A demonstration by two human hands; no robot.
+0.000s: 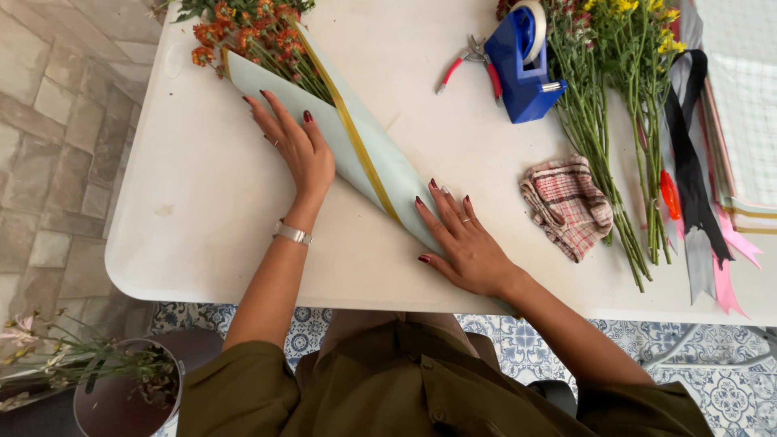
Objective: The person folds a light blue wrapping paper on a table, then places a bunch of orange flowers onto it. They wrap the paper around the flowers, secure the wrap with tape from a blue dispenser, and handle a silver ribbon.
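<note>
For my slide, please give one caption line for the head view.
Left hand and right hand press a pale wrap around orange flowers.

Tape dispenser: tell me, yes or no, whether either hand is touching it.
No: the blue tape dispenser stands apart, while the left hand and right hand press the wrapped bouquet.

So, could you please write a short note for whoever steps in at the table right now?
Left hand: flat on the wide upper part of the pale blue wrapping paper, holding nothing.
Right hand: flat on the narrow lower end of the paper, fingers spread.
The orange flowers lie on the white table, heads sticking out of the paper cone.
Done: the paper is rolled round the stems; a gold edge runs along it.
Left: no tape or ribbon shows on the cone yet.
To the right: blue tape dispenser, red-handled cutters, checked cloth, loose flower stems, ribbons.
</note>
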